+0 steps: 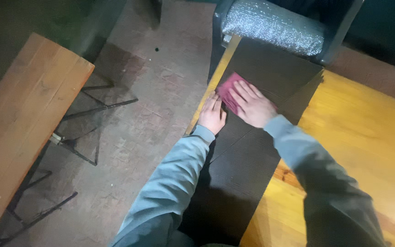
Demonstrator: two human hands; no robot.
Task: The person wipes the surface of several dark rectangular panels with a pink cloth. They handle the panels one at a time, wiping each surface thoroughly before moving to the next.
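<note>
Grey sleeves lead us in: our right hand [251, 106] lies flat, fingers spread, pressing a reddish cloth [231, 89] onto the dark sheet [248, 151] (nothing gripped). Our left hand [212, 115], loosely curled, rests at the sheet's edge by a yellow strip [216, 80], over the wooden table [362, 137].

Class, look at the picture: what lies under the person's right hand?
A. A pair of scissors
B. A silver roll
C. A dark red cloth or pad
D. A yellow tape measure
C: the right hand lies flat, fingers spread, on a dark red pad that rests on the dark sheet; the left hand sits beside it near the sheet's edge.
</note>
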